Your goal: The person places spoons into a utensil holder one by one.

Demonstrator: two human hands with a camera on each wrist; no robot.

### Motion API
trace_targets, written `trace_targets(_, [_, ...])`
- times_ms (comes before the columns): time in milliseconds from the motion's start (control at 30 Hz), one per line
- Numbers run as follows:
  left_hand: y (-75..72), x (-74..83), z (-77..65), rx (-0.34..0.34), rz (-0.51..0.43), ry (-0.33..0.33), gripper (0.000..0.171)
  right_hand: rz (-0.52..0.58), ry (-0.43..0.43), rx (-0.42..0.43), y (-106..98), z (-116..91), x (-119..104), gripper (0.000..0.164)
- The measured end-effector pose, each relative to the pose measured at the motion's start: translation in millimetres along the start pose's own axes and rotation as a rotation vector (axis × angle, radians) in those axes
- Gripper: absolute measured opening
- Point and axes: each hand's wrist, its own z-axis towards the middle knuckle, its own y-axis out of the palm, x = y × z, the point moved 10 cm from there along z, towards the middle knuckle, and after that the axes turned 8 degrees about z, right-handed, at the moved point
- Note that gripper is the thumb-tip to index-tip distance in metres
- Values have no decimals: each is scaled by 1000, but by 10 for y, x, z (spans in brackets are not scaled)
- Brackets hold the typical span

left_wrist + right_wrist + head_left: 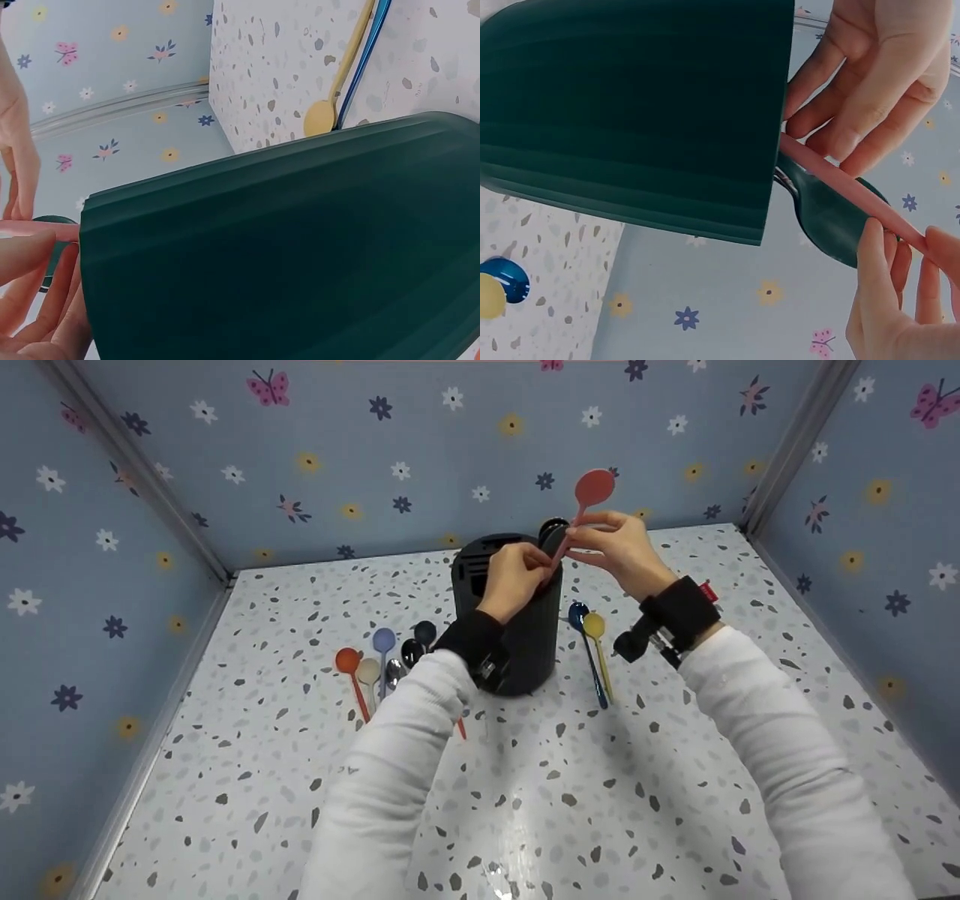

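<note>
A pink-red spoon (595,487) slants bowl-up over the rim of a dark green ribbed holder (529,652) with a slotted top. My right hand (619,547) pinches its handle below the bowl. Lower down, at the rim, my left hand (517,577) has thumb and fingers on the same handle (66,232). The handle's lower end is hidden by the holder's edge and fingers. Just behind the pink handle, a dark green spoon (832,221) with a metal neck stands up out of the holder.
Left of the holder lie an orange spoon (347,661), a beige one (368,670), a lavender one (384,640), a silver one (395,671) and dark ones (425,632), partly behind my left arm. To its right lie blue (578,615) and yellow (594,625) spoons. Patterned walls (420,450) enclose the speckled table.
</note>
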Motion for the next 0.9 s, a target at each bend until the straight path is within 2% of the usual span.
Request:
trace_targets(267, [-60, -2, -59, 17, -22, 13, 11, 2, 37, -3, -102, 15, 142, 23])
trace_targets(533, [-116, -18, -177, 24, -112, 17, 12, -58, 91, 3, -318, 3, 289, 36])
trace_targets(700, [-92, -19, -254, -5, -211, 26, 13, -74, 127, 48, -467, 17, 382, 39])
trace_targets(900, [8, 0, -369, -61, -251, 70, 14, -102, 167, 82, -621, 20, 523, 36])
